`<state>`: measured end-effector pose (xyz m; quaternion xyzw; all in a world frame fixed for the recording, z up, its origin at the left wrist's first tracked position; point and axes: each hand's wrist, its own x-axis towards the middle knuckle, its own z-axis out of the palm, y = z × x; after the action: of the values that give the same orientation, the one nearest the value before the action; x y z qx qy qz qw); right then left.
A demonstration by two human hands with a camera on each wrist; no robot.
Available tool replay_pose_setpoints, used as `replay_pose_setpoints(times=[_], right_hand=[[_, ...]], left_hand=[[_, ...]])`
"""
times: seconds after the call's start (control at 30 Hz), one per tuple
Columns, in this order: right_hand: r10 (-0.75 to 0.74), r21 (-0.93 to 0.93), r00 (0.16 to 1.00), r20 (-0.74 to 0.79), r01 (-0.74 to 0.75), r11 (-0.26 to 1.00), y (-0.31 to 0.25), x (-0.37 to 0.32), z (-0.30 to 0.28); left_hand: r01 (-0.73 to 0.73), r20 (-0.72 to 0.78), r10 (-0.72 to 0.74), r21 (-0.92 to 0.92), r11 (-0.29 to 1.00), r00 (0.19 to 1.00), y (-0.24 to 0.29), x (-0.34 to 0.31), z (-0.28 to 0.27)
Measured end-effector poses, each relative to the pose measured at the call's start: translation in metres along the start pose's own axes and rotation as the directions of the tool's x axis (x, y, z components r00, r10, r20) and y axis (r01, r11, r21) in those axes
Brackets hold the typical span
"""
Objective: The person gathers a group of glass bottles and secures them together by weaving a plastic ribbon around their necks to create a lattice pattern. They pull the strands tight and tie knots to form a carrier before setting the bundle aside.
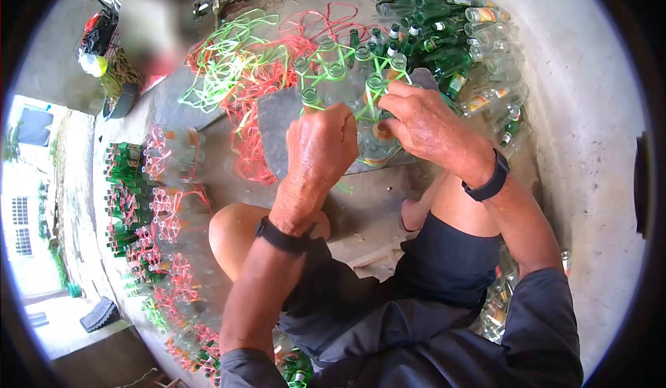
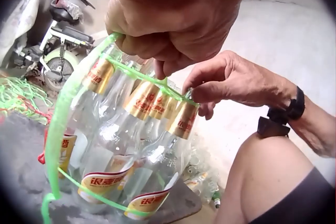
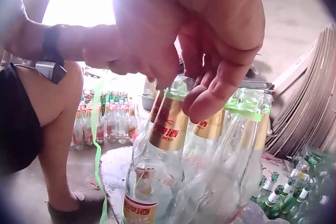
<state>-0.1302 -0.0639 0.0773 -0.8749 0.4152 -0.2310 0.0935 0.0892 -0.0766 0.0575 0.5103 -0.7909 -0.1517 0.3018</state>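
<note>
You sit on the concrete floor [image 1: 590, 145] binding a cluster of clear bottles [image 1: 340, 82] with a green strap [image 2: 142, 77]. The cluster stands on a grey slab [image 1: 277, 128] dead ahead at 12 o'clock, just past your knees.

Your left hand [image 1: 322, 145] is a tight fist, its fingers curled round the strap above the gold-foiled necks. Your right hand [image 1: 423, 121] comes in from 3 o'clock, thumb and forefinger pinching the same strap where it crosses the necks. The other fingers hang loosely bent over a bottle mouth.

The binding looks well along. One band already circles the bottles low on their labels, and another runs taut across the necks. What seems left is the closing knot between your two hands, as none can be made out there.

The bottles stand upright, long axis vertical, mouths pointing up toward you. In the left wrist view, the neck band slants from 10 o'clock down to 4 o'clock.

Tied bundles [image 1: 159, 200] in red strap line up at 9 o'clock. Loose straps [image 1: 243, 69] lie at 11 o'clock and unbound green bottles [image 1: 444, 34] at 1 o'clock.
</note>
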Motion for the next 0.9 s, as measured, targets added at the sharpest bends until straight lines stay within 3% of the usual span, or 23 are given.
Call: replay_pose_setpoints(times=[0.1, 0.2, 0.3, 0.47, 0.53, 0.7, 0.73, 0.8, 0.9], right_hand=[[0.090, 0.092, 0.993, -0.073, -0.084, 0.992, 0.004, -0.003, 0.008], [0.091, 0.148, 0.989, -0.119, -0.073, 0.986, 0.005, -0.004, 0.014], [0.106, 0.127, 0.991, -0.085, -0.095, 0.987, 0.005, -0.003, 0.014], [0.115, 0.091, 0.992, -0.057, -0.110, 0.990, 0.005, -0.006, 0.014], [0.127, 0.061, 0.992, -0.016, -0.126, 0.990, 0.006, -0.005, 0.015], [0.054, 0.057, 0.988, -0.141, -0.046, 0.997, 0.004, -0.007, 0.017], [0.050, 0.057, 0.989, -0.140, -0.043, 0.997, 0.002, -0.007, 0.014], [0.143, 0.033, 0.989, 0.022, -0.144, 0.989, -0.002, -0.007, 0.007], [0.125, 0.034, 0.992, 0.008, -0.125, 0.992, -0.002, -0.006, 0.006]], left_hand=[[-0.099, 0.099, 0.092, 0.068, 0.993, 0.991, -0.002, 0.014, -0.007], [-0.185, 0.142, 0.169, 0.114, 0.976, 0.975, -0.001, 0.026, -0.010], [-0.304, 0.201, 0.268, 0.178, 0.936, 0.942, 0.001, 0.040, -0.014], [-0.531, 0.342, 0.444, 0.223, 0.818, 0.828, -0.003, 0.066, -0.015], [-0.525, 0.384, 0.422, 0.219, 0.822, 0.821, -0.001, 0.078, -0.017], [-0.535, 0.436, 0.439, 0.125, 0.835, 0.786, -0.007, 0.102, -0.012], [-0.476, 0.476, 0.391, 0.065, 0.877, 0.787, -0.007, 0.107, -0.013], [-0.405, 0.516, 0.342, 0.011, 0.914, 0.785, -0.007, 0.117, -0.016], [-0.386, 0.632, 0.270, 0.050, 0.921, 0.727, -0.004, 0.128, -0.015]])
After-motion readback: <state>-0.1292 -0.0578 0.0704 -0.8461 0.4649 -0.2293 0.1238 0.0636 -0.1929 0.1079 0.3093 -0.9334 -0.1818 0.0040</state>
